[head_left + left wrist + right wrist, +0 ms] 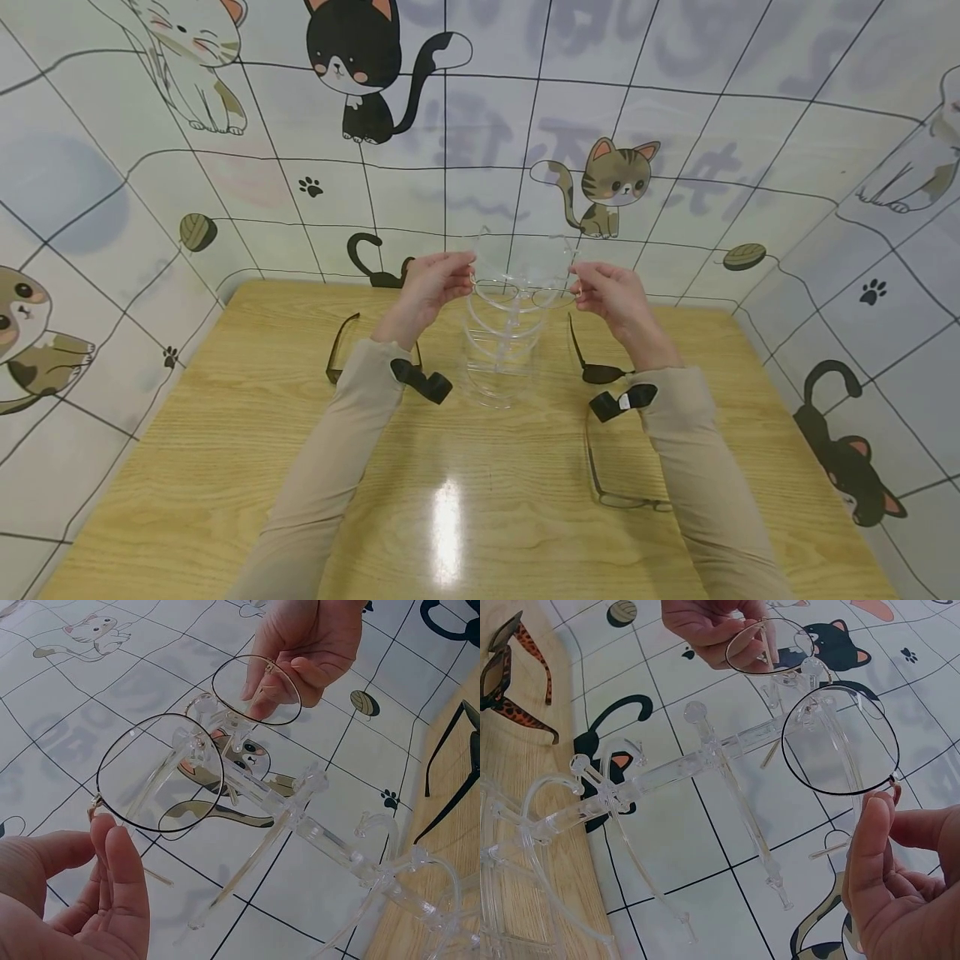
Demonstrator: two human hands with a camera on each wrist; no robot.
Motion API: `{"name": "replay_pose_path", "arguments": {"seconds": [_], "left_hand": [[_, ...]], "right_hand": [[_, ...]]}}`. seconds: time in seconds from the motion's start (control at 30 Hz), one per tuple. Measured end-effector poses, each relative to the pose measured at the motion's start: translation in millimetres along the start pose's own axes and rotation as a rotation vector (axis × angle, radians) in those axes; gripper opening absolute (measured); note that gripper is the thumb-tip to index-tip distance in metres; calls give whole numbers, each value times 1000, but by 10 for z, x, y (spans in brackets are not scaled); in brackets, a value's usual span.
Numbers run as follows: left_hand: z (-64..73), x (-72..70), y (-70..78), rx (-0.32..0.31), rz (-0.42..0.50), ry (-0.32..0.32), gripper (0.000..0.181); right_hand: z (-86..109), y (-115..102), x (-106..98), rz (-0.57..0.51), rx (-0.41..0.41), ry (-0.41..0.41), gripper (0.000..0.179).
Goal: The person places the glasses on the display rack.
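Pinching a pair of round wire glasses [129,761] near one hinge with the left hand [424,292], thumb against fingers, and near the other hinge with the right hand [619,305] in the same way. Held out between the two, up above the desk [502,475], at the top of a clear plastic stand [754,741], with the bridge close to the uppermost holder. Cannot tell from these views whether resting on that holder or only held up against it.

Looks about lined up with the top place, but not yet let go on either side. Further down the stand, below the hands, no glasses to be seen on the lower holders.

Lying on the desk, off the stand: below the left hand, spotted-arm sunglasses [493,676], partly hidden by the wrist in the head view; below the right hand, dark sunglasses [602,374]; nearer the body than the right hand, thin-framed glasses [622,501], partly covered by the right sleeve [716,483].

Seems early on, by judgement: one pair up at the stand, unreleased, and three still off it, untouched by either hand.
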State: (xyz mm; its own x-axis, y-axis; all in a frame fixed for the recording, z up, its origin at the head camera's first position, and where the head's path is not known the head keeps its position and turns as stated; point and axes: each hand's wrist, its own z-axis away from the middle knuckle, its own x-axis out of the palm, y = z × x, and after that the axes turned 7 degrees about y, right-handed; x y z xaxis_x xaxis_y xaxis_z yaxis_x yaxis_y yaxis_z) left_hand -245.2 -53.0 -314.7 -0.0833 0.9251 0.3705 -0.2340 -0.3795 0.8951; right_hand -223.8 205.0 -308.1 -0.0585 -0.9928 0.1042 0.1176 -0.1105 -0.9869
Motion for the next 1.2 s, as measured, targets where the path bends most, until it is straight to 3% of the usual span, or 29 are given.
{"name": "replay_pose_path", "arguments": {"seconds": [0.2, 0.3, 0.4, 0.6, 0.77, 1.2], "left_hand": [[1, -21, -5, 2, -6, -3, 11], [-5, -75, -28, 3, -5, 7, 13], [-7, -168, -64, -4, -7, 20, 16], [6, -382, -171, -23, -41, 42, 18], [43, -543, -249, -21, -90, 38, 12], [197, -896, -467, 1, -167, 33, 12]], "right_hand": [[-1, 7, -5, 14, -1, 10, 12], [0, 10, -14, 30, 5, 28, 23], [20, 25, -40, 44, 22, 48, 33], [129, 147, -161, 99, 50, 30, 29], [245, 302, -221, 126, 29, -2, 27], [478, 699, -113, 152, 15, -63, 21]]}}
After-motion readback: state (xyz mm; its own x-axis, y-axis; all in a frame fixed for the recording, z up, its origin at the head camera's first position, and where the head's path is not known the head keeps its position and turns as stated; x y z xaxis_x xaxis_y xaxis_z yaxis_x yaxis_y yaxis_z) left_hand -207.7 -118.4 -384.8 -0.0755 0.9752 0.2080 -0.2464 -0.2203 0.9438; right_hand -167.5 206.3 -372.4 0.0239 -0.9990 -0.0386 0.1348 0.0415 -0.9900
